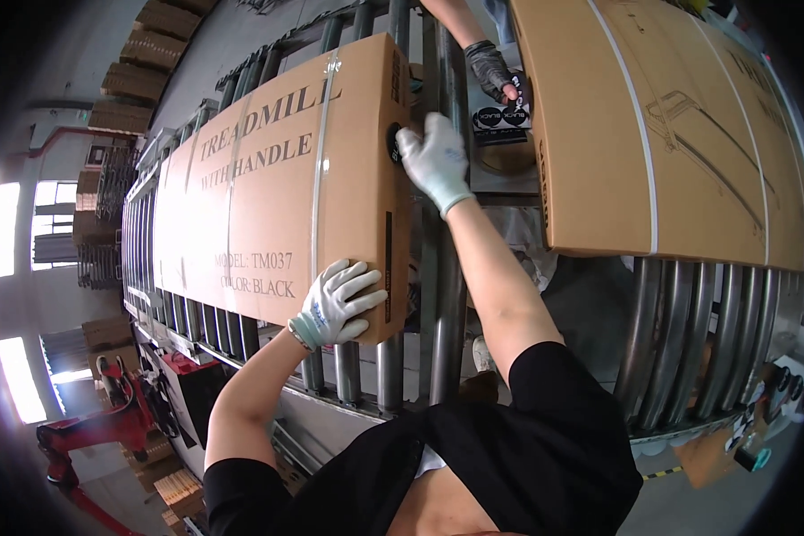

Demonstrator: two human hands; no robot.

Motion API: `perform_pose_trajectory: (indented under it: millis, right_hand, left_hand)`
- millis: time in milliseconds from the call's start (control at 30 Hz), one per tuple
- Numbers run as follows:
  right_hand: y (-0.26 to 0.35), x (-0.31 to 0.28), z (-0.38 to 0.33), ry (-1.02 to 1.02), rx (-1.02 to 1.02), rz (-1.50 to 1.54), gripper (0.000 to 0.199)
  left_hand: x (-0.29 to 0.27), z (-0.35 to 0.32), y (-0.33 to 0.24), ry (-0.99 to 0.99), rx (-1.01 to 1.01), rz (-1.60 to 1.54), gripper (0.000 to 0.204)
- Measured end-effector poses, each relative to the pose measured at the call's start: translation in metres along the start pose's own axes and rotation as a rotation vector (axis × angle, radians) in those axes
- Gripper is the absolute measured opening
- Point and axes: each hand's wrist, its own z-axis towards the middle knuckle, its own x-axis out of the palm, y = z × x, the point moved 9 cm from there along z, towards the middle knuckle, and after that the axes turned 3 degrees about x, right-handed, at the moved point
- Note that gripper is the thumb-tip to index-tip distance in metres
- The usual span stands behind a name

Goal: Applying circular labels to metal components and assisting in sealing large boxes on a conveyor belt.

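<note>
We have 2 gloved hands on 1 long cardboard box [268, 188], which lies flat on the roller conveyor [688, 322]. Our left hand [335, 308], in a white glove, is spread wide w/ fingers fanned, pressed flat on the box's near corner. Our right hand [435, 161], also white-gloved, reaches up to the box's end face; fingers curl loosely against the end near a dark round mark, palm on the cardboard. We can't tell if it grips anything, looks like it only touches.

The box has 2 pale straps running across it and dark print on top. A 2nd cardboard box [670, 134] sits to the right on the same rollers, well apart from the 1st w/ a gap of bare steel rollers between; it has 2 pale straps visible too and a line drawing on its top.

In that gap, at the far end, 1 other person's hand [493, 70] in a dark fingerless glove comes in from the top edge, resting on a small black-and-white packet [502, 121].

Far left: stacks of flat cardboard [143, 54] along the wall, 1 red pallet truck [107, 415] on the floor, 2 bright windows.
</note>
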Motion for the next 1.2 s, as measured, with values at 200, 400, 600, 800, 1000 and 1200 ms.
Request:
perform_pose_trajectory:
  millis: [200,400,600,800,1000,1200]
  right_hand:
    - [-0.024,0.090,-0.095,0.392,-0.039,0.154,0.095]
    - [-0.008,0.096,0.021,0.111,0.011,0.343,0.094]
    - [-0.004,0.140,-0.014,0.059,-0.154,0.304,0.105]
    - [-0.012,0.182,-0.196,0.733,-0.138,0.414,0.083]
    - [-0.057,0.109,-0.341,0.900,-0.128,0.291,0.071]
    - [-0.089,0.003,-0.351,0.517,0.098,-0.247,0.042]
  left_hand:
    - [0.007,-0.005,0.007,0.044,-0.005,-0.015,0.057]
    - [0.001,-0.003,0.012,0.036,-0.009,-0.022,0.062]
    - [-0.007,-0.039,0.022,-0.137,0.073,-0.048,0.046]
    - [0.007,-0.121,0.050,-0.193,-0.200,0.153,0.056]
    - [-0.039,-0.199,0.124,-0.099,-1.156,0.151,0.031]
    - [0.001,-0.329,0.126,-0.530,-1.397,0.634,0.055]
